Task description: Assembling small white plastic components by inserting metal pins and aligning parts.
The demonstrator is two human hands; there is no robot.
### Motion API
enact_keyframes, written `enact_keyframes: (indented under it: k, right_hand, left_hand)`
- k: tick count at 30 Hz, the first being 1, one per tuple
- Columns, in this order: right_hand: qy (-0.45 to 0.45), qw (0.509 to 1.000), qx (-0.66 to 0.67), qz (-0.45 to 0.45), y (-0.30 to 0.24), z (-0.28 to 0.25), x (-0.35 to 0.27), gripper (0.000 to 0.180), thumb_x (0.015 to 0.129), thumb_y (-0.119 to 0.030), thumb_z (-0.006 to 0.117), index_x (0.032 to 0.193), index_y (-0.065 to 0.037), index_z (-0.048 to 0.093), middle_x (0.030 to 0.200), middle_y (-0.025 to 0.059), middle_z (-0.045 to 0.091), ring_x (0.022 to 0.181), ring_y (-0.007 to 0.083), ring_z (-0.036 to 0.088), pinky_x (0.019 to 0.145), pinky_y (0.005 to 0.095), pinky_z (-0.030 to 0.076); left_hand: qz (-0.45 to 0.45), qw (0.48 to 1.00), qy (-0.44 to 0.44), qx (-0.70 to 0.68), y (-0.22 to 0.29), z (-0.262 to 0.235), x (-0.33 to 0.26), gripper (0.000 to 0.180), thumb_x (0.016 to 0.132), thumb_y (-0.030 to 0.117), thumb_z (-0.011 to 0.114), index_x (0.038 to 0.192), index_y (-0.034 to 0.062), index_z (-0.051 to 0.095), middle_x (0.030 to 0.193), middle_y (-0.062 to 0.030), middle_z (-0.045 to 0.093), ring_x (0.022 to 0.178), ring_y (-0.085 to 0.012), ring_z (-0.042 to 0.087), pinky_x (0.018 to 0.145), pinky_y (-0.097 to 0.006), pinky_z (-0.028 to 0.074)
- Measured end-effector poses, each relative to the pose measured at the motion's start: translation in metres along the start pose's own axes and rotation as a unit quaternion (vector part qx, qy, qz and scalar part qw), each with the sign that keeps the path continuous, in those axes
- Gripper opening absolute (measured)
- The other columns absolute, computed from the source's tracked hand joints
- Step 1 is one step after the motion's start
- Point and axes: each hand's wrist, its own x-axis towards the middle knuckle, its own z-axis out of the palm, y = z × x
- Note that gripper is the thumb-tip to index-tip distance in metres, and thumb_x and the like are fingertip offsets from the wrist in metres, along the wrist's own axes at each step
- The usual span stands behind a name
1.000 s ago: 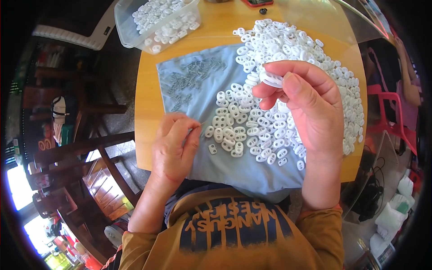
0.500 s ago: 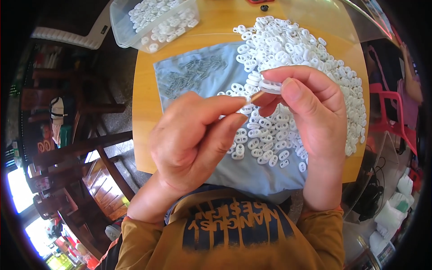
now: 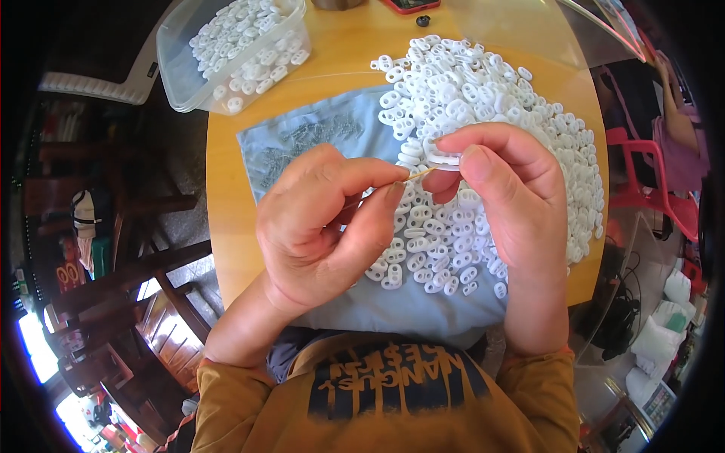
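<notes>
Between the thumb and fingers of my right hand (image 3: 513, 192) is a white plastic cord lock (image 3: 443, 156), oval and turned edge-on. My left hand (image 3: 325, 219) pinches a thin yellowish stick (image 3: 418, 175), its far end reaching the underside of the cord lock. Whether the tip sits inside it I cannot tell. Below and behind both hands spreads a large heap of similar white two-holed pieces (image 3: 483, 90). Beyond my left hand, a pile of small metal springs (image 3: 310, 143) lies on a grey-blue cloth (image 3: 370, 109).
A clear plastic tub (image 3: 181, 83) with more white pieces stands at the table's far left. A phone with a red edge (image 3: 411, 6) and a small black knob-like part (image 3: 423, 21) lie at the far side. To the right is a red chair (image 3: 657, 181) beside another person's arm (image 3: 676, 106).
The table and its things sit further left in the picture, and the tub also lower. The thin stick now shows as a slanting line between my fingers and the cord lock. Both hands keep their pinch.
</notes>
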Motion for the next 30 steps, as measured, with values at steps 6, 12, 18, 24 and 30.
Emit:
enact_keyframes:
  k: [6, 12, 18, 24, 30]
  right_hand:
    - [0.027, 0.999, -0.032, 0.004, -0.002, 0.004, 0.000, 0.023, 0.086, -0.017, 0.057, 0.094, 0.004, 0.058, 0.083, 0.0088, 0.061, 0.069, 0.0153, 0.061, 0.063, 0.0280, 0.049]
    - [0.029, 0.998, -0.047, 0.005, 0.000, 0.004, 0.000, 0.023, 0.085, -0.018, 0.057, 0.094, 0.003, 0.058, 0.082, 0.0080, 0.061, 0.068, 0.0138, 0.060, 0.063, 0.0262, 0.049]
    - [0.015, 0.999, -0.044, 0.008, 0.001, 0.003, -0.001, 0.019, 0.084, -0.013, 0.059, 0.095, 0.003, 0.059, 0.083, 0.0068, 0.061, 0.072, 0.0112, 0.060, 0.065, 0.0224, 0.049]
    - [0.000, 1.000, -0.021, 0.006, 0.004, 0.005, -0.001, 0.016, 0.084, -0.007, 0.059, 0.096, 0.004, 0.059, 0.085, 0.0057, 0.061, 0.075, 0.0084, 0.059, 0.067, 0.0187, 0.048]
    - [0.000, 0.999, -0.029, 0.028, 0.003, 0.004, 0.000, 0.015, 0.085, -0.009, 0.058, 0.094, 0.003, 0.058, 0.083, 0.0047, 0.061, 0.072, 0.0072, 0.057, 0.066, 0.0183, 0.047]
  left_hand:
    - [-0.030, 0.999, 0.012, -0.043, -0.005, 0.002, -0.001, 0.018, 0.066, -0.006, 0.065, 0.081, 0.0045, 0.065, 0.055, 0.0004, 0.045, 0.046, -0.0081, 0.040, 0.042, -0.022, 0.029]
    - [-0.040, 0.999, 0.003, -0.030, -0.004, 0.003, -0.001, 0.017, 0.066, -0.005, 0.066, 0.080, 0.0046, 0.065, 0.055, 0.0002, 0.046, 0.046, -0.0089, 0.040, 0.041, -0.022, 0.029]
    - [-0.053, 0.998, 0.004, -0.038, -0.006, 0.002, -0.003, 0.016, 0.066, -0.004, 0.066, 0.079, 0.0048, 0.065, 0.055, -0.0006, 0.047, 0.046, -0.0098, 0.041, 0.042, -0.023, 0.030]
    - [-0.058, 0.997, 0.003, -0.043, -0.009, 0.006, -0.005, 0.014, 0.067, -0.003, 0.066, 0.079, 0.0047, 0.065, 0.055, -0.0013, 0.048, 0.047, -0.0108, 0.043, 0.042, -0.024, 0.032]
    - [-0.025, 0.998, -0.020, -0.048, -0.012, 0.005, -0.003, 0.014, 0.070, -0.002, 0.067, 0.082, 0.0050, 0.064, 0.057, -0.0020, 0.050, 0.051, -0.0134, 0.046, 0.045, -0.025, 0.036]
